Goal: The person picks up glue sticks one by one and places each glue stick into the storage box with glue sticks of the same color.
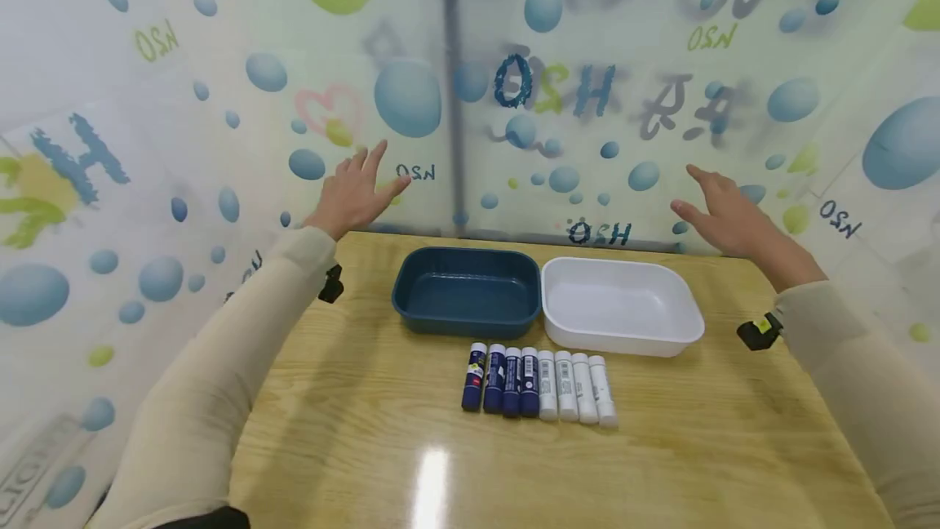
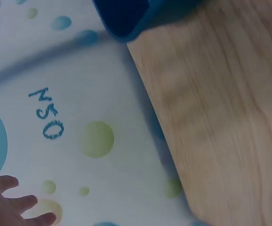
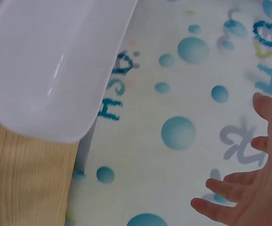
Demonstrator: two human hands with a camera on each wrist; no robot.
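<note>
My left hand (image 1: pixel 354 193) is raised over the back left of the table with its fingers spread, holding nothing. Opposite it, my right hand (image 1: pixel 723 211) hovers behind the white tray (image 1: pixel 624 341), fingers extended and nothing in them. The dark blue tray (image 1: pixel 470 325) stands directly beside the white one. In front of the trays lies a row of glue sticks: several dark blue glue sticks (image 1: pixel 512 382) on the left and several white glue sticks (image 1: pixel 565 386) on the right. In the right wrist view, the right hand's fingers (image 3: pixel 220 188) are apart from the white tray's rim.
The wooden table (image 1: pixel 352 431) ends at the back against a patterned curtain (image 1: pixel 558 129) with bubbles and letters, which also hangs along both sides. A black wrist camera (image 1: pixel 332 284) is strapped under the left sleeve, another wrist camera (image 1: pixel 760 331) under the right.
</note>
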